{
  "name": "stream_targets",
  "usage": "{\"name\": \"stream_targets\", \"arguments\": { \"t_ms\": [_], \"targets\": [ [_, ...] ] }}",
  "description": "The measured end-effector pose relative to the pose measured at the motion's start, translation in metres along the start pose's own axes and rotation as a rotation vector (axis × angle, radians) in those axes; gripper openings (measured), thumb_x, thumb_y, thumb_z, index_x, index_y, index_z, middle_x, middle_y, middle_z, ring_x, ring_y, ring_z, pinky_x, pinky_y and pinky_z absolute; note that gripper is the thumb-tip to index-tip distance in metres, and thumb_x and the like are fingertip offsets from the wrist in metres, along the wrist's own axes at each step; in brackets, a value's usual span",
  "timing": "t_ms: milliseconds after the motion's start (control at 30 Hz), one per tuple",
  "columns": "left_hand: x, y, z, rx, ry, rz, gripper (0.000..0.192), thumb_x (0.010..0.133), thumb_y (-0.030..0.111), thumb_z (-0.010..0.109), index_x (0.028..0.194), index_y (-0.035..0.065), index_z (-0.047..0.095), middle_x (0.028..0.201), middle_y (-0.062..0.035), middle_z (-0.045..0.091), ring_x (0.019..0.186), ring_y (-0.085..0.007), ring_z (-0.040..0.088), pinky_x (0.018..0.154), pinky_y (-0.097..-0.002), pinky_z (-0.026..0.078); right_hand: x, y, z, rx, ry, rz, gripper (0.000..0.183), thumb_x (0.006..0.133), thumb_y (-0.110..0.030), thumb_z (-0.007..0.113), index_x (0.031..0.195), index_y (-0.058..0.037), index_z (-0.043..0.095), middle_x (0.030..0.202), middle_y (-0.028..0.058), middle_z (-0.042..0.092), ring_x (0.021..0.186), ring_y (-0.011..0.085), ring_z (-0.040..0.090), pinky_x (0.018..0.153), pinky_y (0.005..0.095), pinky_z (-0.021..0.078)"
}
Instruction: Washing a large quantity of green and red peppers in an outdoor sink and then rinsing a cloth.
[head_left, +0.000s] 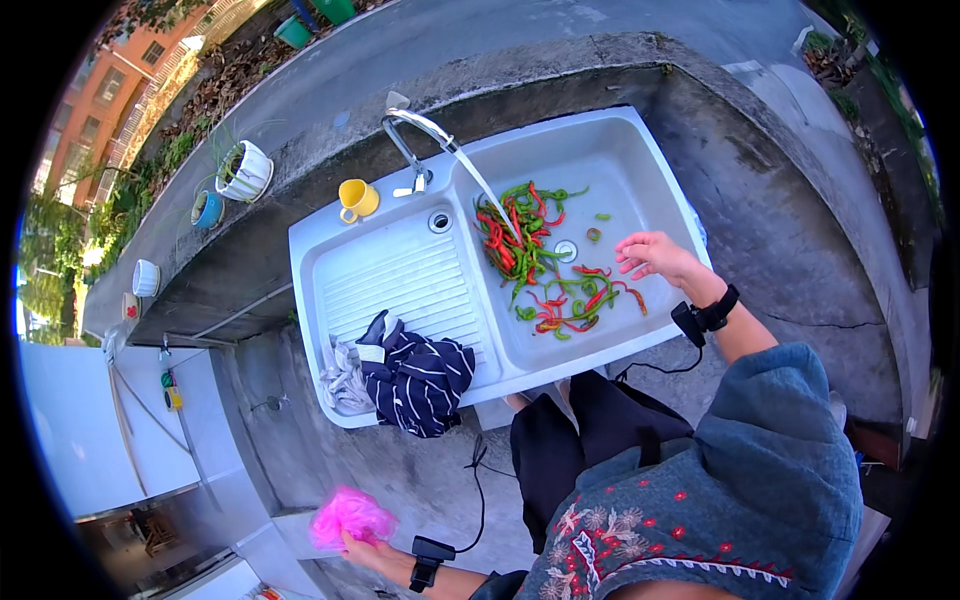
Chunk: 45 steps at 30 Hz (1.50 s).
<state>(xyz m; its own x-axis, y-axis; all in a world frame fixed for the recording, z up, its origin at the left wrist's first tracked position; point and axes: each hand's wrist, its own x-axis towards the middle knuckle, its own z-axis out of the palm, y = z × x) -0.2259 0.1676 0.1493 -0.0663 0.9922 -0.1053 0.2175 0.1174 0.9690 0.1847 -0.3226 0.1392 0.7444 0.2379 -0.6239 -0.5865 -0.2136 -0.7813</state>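
My left hand (363, 551) grips a crumpled pink plastic bag (351, 517), held out to the left, below and apart from the sink. My right hand (654, 259) hovers over the right part of the sink basin (637, 180), fingers spread a little and nothing in them. Red and green chili peppers (510, 232) lie in a heap in that basin, with a looser group of chili peppers (581, 300) nearer to me. Water runs from the curved chrome faucet (420, 124) onto the heap. A drain (566, 251) shows between the peppers and my right hand.
A yellow mug (358, 199) stands on the sink's back ledge. Dark striped cloth (424, 375) and pale cloth (345, 379) lie on the ribbed washboard side (397, 277). Potted plants (246, 172) line the concrete wall (322, 161). A black cable (478, 495) hangs from my left wristband.
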Motion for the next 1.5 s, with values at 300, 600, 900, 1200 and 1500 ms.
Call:
{"name": "stream_targets", "arguments": {
  "t_ms": [300,600,900,1200,1500],
  "targets": [
    [-0.021,0.015,-0.026,-0.048,0.028,-0.142,0.046,0.083,0.031,0.056,0.113,-0.0028,0.047,0.11,-0.0095,0.049,0.103,-0.0195,0.045,0.091,-0.0337,0.035,0.008,-0.007,0.031,-0.061,-0.116,-0.023,0.02,0.085,-0.014,0.053,0.1,-0.0012,0.056,0.093,0.0094,0.06,0.082,0.016,0.059,0.066,0.029,0.0498],
    [0.0,0.036,0.008,-0.16,-0.046,-0.122,0.034,0.081,0.019,0.06,0.107,-0.0011,0.054,0.093,-0.0086,0.059,0.079,-0.0179,0.057,0.068,-0.0299,0.048,0.005,-0.02,0.036,-0.101,-0.149,-0.065,0.021,0.086,-0.014,0.05,0.101,-0.0012,0.055,0.094,0.0097,0.061,0.08,0.0152,0.059,0.065,0.0282,0.05],
    [0.066,0.083,0.109,-0.245,-0.362,-0.155,0.029,0.08,0.007,0.057,0.109,0.0043,0.055,0.092,-0.0074,0.061,0.071,-0.0157,0.061,0.051,-0.0274,0.051,0.002,-0.038,0.037,-0.059,-0.083,-0.11,0.023,0.086,-0.015,0.051,0.103,0.0001,0.054,0.095,0.0103,0.059,0.08,0.0158,0.059,0.067,0.0293,0.0503],
    [0.137,0.142,0.303,-0.268,-0.706,-0.02,0.034,0.077,-0.007,0.051,0.11,0.0014,0.052,0.097,-0.0115,0.06,0.079,-0.022,0.062,0.06,-0.0314,0.055,0.023,-0.048,0.078,-0.049,0.034,-0.03,0.022,0.086,-0.013,0.049,0.102,0.0005,0.054,0.095,0.0104,0.059,0.078,0.0161,0.059,0.064,0.0283,0.0499],
    [0.185,0.083,0.501,-0.246,-0.613,-0.248,0.032,0.075,-0.01,0.053,0.105,-0.0002,0.054,0.098,-0.0101,0.058,0.083,-0.0232,0.061,0.068,-0.0337,0.053,0.067,-0.044,0.117,0.041,0.108,0.021,0.02,0.085,-0.013,0.051,0.101,-0.0012,0.056,0.091,0.0077,0.06,0.076,0.0141,0.059,0.064,0.0271,0.0491]
  ]
}}
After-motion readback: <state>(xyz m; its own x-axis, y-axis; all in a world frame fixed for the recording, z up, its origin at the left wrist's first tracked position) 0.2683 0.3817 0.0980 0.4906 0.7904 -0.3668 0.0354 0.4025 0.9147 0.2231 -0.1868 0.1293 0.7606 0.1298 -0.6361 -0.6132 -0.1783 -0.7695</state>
